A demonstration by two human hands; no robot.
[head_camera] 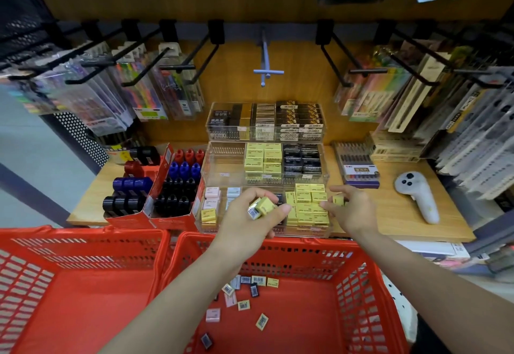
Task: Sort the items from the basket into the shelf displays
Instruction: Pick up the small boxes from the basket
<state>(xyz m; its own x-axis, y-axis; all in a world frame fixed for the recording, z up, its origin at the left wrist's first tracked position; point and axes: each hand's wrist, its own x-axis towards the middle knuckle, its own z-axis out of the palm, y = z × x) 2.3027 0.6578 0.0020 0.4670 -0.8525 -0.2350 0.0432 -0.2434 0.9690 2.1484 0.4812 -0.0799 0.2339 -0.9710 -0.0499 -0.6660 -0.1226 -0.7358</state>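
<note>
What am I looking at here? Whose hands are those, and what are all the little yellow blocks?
There is no machine here. A person wears a camera on their head, so this one picture looks down at their own two arms in a shop.

The left hand holds a few small yellow erasers. The right hand pinches one more yellow eraser beside the clear display tray, where many matching yellow ones already sit in rows.

Below is a red basket with more little erasers scattered on its bottom, waiting to be sorted. Another red basket stands to the left.

On the wooden shelf you can also see red boxes of red, blue and black items, and a white controller.
</note>
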